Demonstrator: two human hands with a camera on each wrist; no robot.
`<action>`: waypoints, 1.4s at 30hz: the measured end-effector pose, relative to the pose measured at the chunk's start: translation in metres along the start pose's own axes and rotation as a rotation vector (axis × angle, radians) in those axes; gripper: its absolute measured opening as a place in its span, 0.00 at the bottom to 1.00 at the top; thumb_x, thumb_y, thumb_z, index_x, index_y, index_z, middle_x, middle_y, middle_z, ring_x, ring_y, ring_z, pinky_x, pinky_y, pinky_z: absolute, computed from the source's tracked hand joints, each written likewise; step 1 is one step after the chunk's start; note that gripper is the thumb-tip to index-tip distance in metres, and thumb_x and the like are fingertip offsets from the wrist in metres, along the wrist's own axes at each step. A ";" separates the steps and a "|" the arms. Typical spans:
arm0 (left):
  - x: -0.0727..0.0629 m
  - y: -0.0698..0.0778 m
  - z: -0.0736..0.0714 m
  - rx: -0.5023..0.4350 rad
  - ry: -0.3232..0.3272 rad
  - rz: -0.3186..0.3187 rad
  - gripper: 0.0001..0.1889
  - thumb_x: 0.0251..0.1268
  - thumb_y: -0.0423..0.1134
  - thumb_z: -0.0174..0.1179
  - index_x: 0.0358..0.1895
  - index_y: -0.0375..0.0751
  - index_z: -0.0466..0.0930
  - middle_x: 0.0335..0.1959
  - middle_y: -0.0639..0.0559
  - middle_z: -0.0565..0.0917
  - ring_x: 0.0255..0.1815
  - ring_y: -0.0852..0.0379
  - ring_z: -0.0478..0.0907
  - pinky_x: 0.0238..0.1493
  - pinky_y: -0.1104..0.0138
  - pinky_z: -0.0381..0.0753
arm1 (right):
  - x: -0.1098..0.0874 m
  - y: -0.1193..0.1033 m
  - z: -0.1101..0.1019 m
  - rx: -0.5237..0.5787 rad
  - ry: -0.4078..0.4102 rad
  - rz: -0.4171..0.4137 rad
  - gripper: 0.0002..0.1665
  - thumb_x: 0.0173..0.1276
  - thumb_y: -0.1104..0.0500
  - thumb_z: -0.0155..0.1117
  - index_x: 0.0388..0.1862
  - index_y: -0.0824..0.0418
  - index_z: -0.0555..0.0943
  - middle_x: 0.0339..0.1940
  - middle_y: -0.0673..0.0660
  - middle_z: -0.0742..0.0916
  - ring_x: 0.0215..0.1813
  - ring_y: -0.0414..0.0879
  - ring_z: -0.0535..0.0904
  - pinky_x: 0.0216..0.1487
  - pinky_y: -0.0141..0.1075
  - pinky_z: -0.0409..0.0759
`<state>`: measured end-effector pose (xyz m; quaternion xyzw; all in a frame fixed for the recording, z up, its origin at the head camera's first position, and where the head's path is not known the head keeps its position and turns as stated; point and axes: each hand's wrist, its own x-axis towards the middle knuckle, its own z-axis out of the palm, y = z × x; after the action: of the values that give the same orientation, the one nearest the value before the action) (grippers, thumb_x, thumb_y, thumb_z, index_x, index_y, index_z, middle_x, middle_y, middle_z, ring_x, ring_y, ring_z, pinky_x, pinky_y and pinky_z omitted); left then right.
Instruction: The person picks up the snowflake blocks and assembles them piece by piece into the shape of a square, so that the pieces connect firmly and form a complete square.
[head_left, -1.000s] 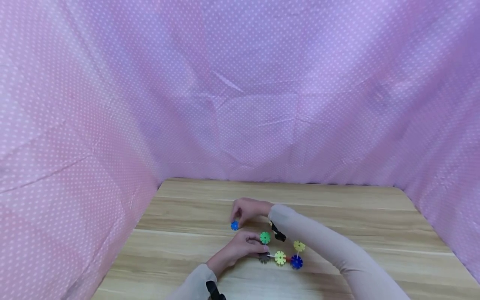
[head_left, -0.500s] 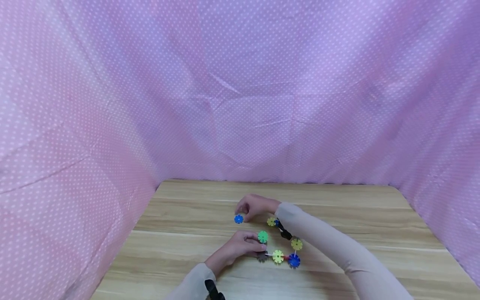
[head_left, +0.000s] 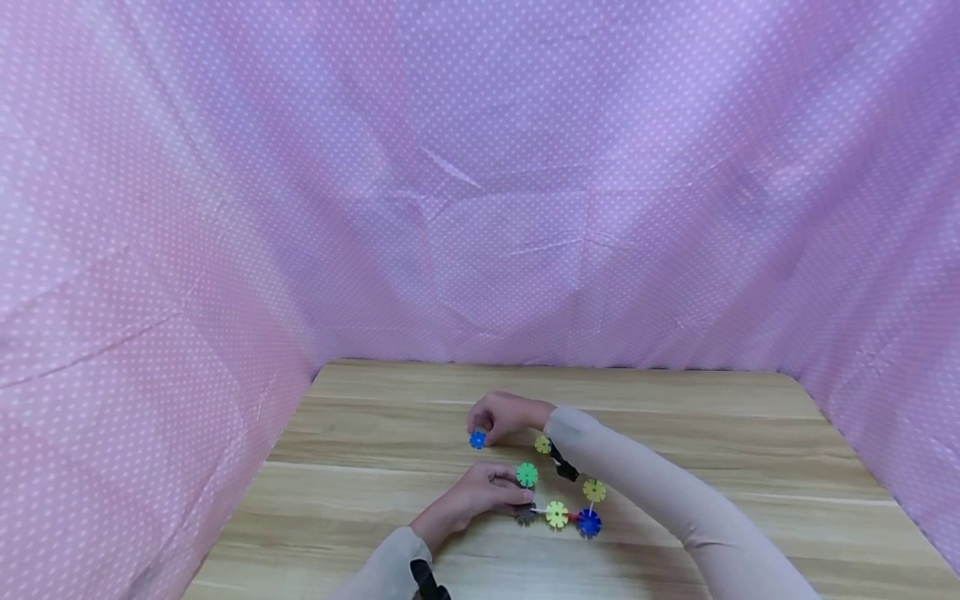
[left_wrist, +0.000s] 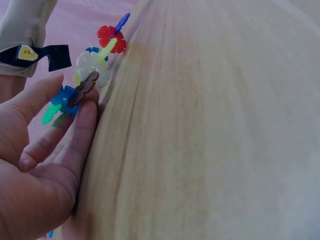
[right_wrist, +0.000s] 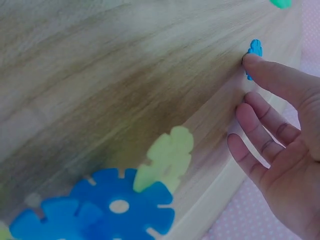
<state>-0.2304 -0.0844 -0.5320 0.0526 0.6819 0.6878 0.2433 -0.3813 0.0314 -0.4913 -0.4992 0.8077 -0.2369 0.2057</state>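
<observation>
My left hand pinches one end of a chain of notched plastic snowflake discs low on the wooden table. In the left wrist view its fingers hold around a blue disc and a dark brown disc, with a green disc beside them. A pale yellow disc and a dark blue disc follow along the chain. Farther back, my right hand pinches a single blue snowflake disc between thumb and index finger; its other fingers are loosely bent in the right wrist view.
The chain bends back past a yellow disc, passing beneath the right forearm, to another yellow disc. A black wrist strap hides part of it. Pink dotted cloth hangs behind the wooden table.
My right hand has shifted slightly back and to the right with the blue snowflake disc, uncovering the rear yellow disc. My left hand has stayed in place on the chain.
</observation>
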 end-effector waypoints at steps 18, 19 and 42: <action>0.002 -0.003 0.002 0.004 -0.007 0.003 0.12 0.63 0.33 0.71 0.46 0.32 0.84 0.36 0.47 0.91 0.37 0.57 0.88 0.46 0.61 0.90 | -0.015 0.008 0.002 0.119 0.028 0.061 0.12 0.59 0.70 0.75 0.37 0.62 0.80 0.29 0.52 0.82 0.30 0.35 0.73 0.32 0.25 0.74; 0.002 -0.003 0.002 0.002 -0.006 0.004 0.12 0.63 0.33 0.71 0.46 0.31 0.84 0.36 0.47 0.91 0.37 0.57 0.88 0.46 0.61 0.90 | -0.017 0.009 0.001 0.132 0.045 0.060 0.12 0.59 0.71 0.75 0.36 0.63 0.80 0.30 0.52 0.82 0.31 0.36 0.73 0.33 0.25 0.75; 0.004 0.003 0.001 -0.002 -0.025 0.009 0.14 0.64 0.33 0.70 0.50 0.32 0.83 0.36 0.52 0.88 0.37 0.57 0.87 0.42 0.61 0.91 | -0.074 0.021 -0.029 0.232 0.209 -0.017 0.06 0.65 0.74 0.67 0.39 0.67 0.86 0.35 0.60 0.88 0.36 0.37 0.81 0.41 0.29 0.84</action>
<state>-0.2347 -0.0817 -0.5297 0.0641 0.6776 0.6891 0.2487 -0.3820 0.1118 -0.4730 -0.4514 0.7878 -0.3811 0.1746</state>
